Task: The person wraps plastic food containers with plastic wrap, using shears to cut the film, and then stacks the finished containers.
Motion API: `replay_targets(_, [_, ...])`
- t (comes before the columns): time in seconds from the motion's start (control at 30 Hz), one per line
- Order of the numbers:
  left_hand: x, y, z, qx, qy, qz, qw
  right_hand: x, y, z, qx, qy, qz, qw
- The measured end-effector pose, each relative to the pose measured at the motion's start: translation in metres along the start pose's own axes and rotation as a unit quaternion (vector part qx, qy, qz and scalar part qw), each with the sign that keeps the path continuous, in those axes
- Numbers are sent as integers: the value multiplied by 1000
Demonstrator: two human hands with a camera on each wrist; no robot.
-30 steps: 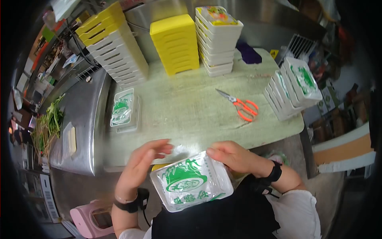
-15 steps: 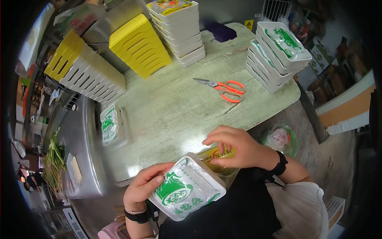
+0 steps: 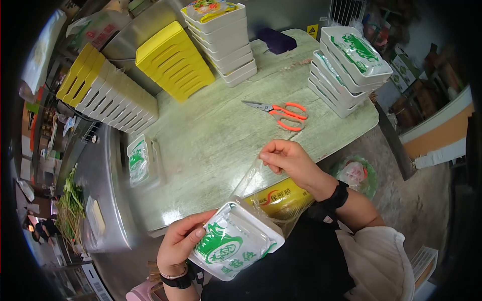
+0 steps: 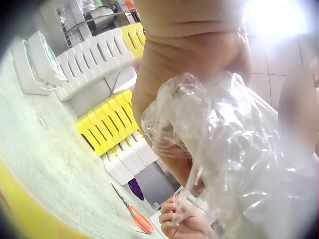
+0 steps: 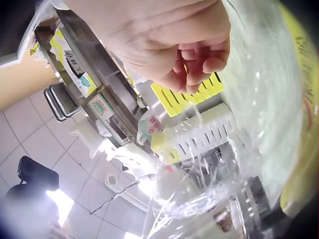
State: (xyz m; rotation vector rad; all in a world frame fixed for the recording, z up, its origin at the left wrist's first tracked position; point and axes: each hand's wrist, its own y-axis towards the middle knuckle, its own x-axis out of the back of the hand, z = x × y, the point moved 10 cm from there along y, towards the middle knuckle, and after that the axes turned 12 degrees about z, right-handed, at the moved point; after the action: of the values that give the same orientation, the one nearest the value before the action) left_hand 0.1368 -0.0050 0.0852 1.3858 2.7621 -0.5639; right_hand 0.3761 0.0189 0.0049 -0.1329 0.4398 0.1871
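My left hand (image 3: 178, 242) grips the left edge of a white tray (image 3: 261, 221), thumb on top. In the tray lies a clear plastic packet (image 3: 223, 251) with green print. Between thumb and fingers, my right hand (image 3: 291, 161) pinches the end of some clear cling film (image 3: 248, 176), drawn up taut from the tray's far edge. Just beyond the tray is a yellow cling film roll (image 3: 279, 196), partly covered by loose film. Crumpled film (image 4: 224, 144) hides much of the tray in the left wrist view.
Orange-handled scissors (image 3: 282, 115) lie on the green table (image 3: 216, 135). Stacked white trays (image 3: 341, 93) holding packets stand at right. More stacks, white (image 3: 226, 45) and yellow (image 3: 173, 60), line the back. At left is another packed tray (image 3: 142, 159), near a steel counter (image 3: 108, 200).
My left hand, earlier raised off the tray, now grips its left side. My right hand left the tray's corner and has lifted a stretch of film up. The head view has turned right.
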Motion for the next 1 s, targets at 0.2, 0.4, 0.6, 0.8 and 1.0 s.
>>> replay_targets(0.2, [3, 0, 0, 2, -10, -14, 1000, -11, -21, -7, -121, -49, 72, 989])
replay_targets(0.4, [3, 1, -1, 7, -11, -17, 1000, -68, -23, 6, -92, -16, 159, 983])
replay_targets(0.6, [10, -4, 2, -9, -5, -37, 999, -31, -9, 21, -34, 50, 57, 997])
replay_targets(0.8, [9, -3, 0, -4, -10, -38, 999, -46, -14, -14, -148, 115, 127, 974])
replay_targets(1.0, [13, -4, 4, 0, -10, -38, 999, -55, -12, 1, -29, -42, 141, 989])
